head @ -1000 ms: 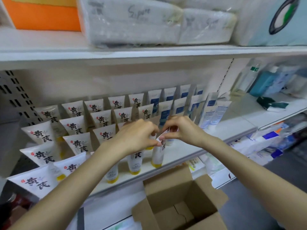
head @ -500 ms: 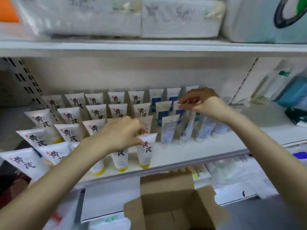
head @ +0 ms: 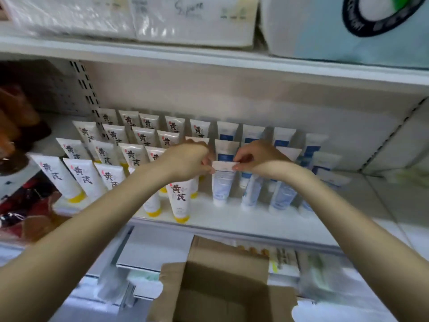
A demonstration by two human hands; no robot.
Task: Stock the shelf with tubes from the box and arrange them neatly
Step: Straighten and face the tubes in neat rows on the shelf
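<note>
my left hand (head: 188,161) is turned back-up, so most of its fingers are hidden behind the knuckles; what shows is a fingertip curled onto the left corner of the flat top seam of a blue-printed tube (head: 221,185). my right hand (head: 260,159) pinches the right corner of that same seam between thumb and forefinger, its other fingers tucked out of sight. the tube stands cap-down on the shelf (head: 255,220), at the front of the blue rows, just right of the yellow-capped tubes (head: 178,199), and my left wrist and forearm cover parts of several of those. the other blue tubes (head: 282,194) behind and to the right are smeared, their print unreadable, and my right forearm crosses some of them. below, the box (head: 227,259) is open, cut off by the bottom of the view, and its inside is too dark for me to tell what it holds. far left, red and brown packets (head: 30,205) are blurred and run off the edge. the upper shelf (head: 209,58) carries wrapped packs (head: 192,22) cropped at the top. a bare strip of board runs along the shelf's front lip before the blue tubes, and a wider bare patch lies right of the last one; the left is packed tight up to the slotted upright (head: 86,89).
</note>
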